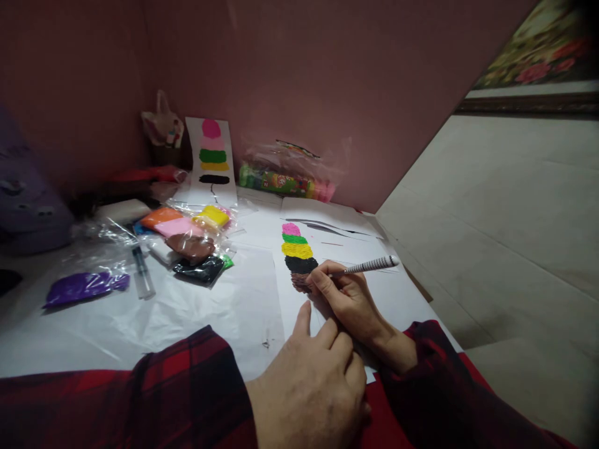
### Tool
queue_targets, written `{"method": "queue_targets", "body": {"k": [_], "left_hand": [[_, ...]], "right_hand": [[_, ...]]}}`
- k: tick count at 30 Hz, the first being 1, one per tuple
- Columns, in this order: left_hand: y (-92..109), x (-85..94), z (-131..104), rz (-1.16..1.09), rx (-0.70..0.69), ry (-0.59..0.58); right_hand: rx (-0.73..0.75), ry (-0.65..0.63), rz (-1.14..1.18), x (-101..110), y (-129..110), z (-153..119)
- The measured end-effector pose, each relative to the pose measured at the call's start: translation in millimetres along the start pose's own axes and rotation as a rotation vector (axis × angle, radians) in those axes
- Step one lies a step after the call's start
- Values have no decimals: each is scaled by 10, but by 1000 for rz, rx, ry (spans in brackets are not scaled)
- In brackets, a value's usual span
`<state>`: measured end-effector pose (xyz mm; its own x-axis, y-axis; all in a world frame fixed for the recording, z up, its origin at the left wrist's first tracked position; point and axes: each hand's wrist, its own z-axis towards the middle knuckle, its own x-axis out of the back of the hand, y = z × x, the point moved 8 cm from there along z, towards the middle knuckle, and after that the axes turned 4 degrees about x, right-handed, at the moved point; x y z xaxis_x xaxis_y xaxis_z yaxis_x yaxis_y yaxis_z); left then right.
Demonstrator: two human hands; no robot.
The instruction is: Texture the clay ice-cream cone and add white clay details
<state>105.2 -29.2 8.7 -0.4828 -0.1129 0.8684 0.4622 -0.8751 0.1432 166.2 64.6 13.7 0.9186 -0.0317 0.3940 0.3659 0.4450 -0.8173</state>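
Note:
My right hand (349, 299) pinches a slim pen (372, 265) with a black-and-white pattern and a rounded pale end. Its tip is hidden behind my fingers, at the brown patch (301, 282) of a striped clay-like picture. Above the brown come black (301, 265), yellow (296, 251), green (294, 239) and pink (291, 229) bands with a rough texture, on a white sheet (355, 243). My left hand (311, 380) rests on the lower part of that sheet, index finger stretched toward the brown patch, the other fingers bent, holding no object that shows.
Left of the sheet lie bagged clay packets, among them purple (84, 290), black (200, 269), brown (191, 247) and yellow (211, 216), beside a clear tube (143, 274). A similar striped picture (210, 156) leans against the pink wall, near a plastic pack of colourful sticks (285, 179).

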Motion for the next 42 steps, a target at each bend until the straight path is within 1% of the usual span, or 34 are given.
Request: {"method": "queue_targets", "body": {"k": [7,12,22,25,28,33,38,42], "left_hand": [[-10,28,5,-10,-1,-8],[-9,24,14,-17,-4,-21],[-4,22,12,-12,4,-70],[-6,11,14,-9,3,-94],[-3,10,16,-10,0,-94],[-13,13,22,-18,7,-85],[-14,13,19,-26,6,-103],[-3,22,12,-31,6,-90]], "right_hand": [[32,-31,-36,-11,-29,0],[20,-32,-13,-21,-22,-1],[-8,25,-23,34,41,-25],[-14,31,22,27,40,-25],[-6,31,56,17,18,-19],[-2,41,25,27,12,-13],[-1,42,30,21,3,-8],[2,35,37,12,-16,-5]]}}
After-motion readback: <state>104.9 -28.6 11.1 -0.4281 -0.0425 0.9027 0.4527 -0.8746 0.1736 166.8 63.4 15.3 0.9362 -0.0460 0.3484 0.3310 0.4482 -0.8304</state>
